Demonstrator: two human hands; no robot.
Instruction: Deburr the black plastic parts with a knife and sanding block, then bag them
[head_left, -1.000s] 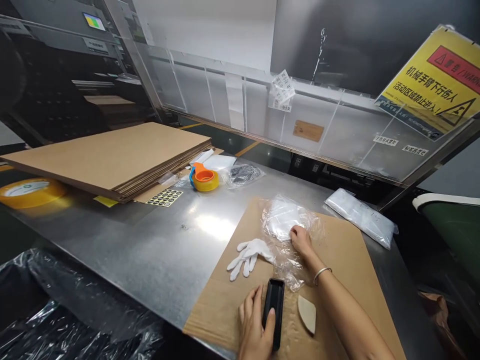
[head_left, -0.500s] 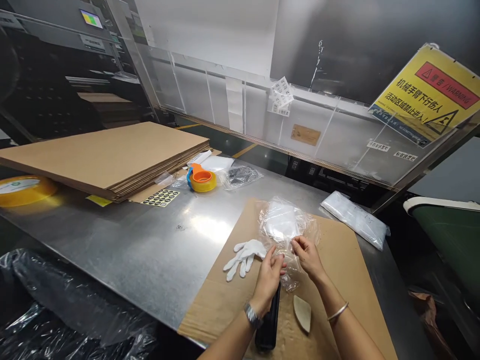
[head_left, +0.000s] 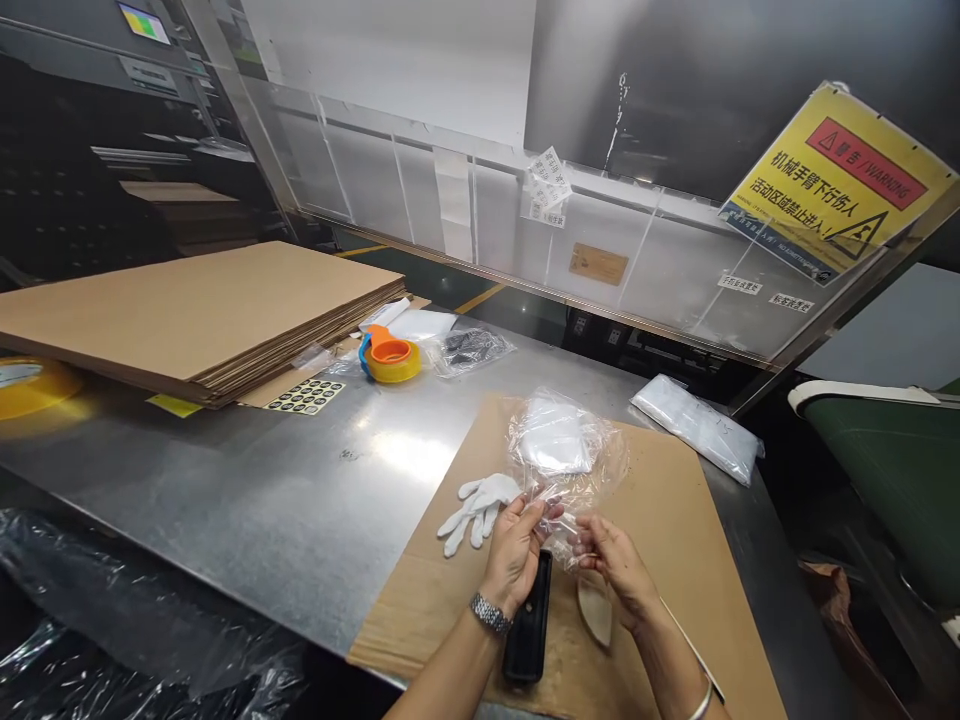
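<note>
Crumpled clear plastic film (head_left: 606, 458) lies around a white packet (head_left: 553, 435) on a brown cardboard sheet (head_left: 667, 520). My left hand (head_left: 516, 550), with a metal watch on the wrist, has its fingers closed on the near edge of the film. My right hand (head_left: 613, 562) pinches the same film a little to the right. Just below my hands is a long black tray-like part (head_left: 527, 635). A beige curved piece (head_left: 595, 610) lies partly under my right hand. Left of the film rests a white glove (head_left: 472, 512).
Stacked cardboard (head_left: 202, 300) occupies the table's back left, near an orange tape dispenser (head_left: 391, 358) and a sticker sheet (head_left: 307, 396). A wrapped white packet (head_left: 697, 428) lies at the right edge. Behind stands a clear panel with a yellow warning sign (head_left: 840, 185).
My right hand has moved down, nearer the beige piece, and the near part of the film has come with it. My left hand has closed on the film. The view has shifted slightly.
</note>
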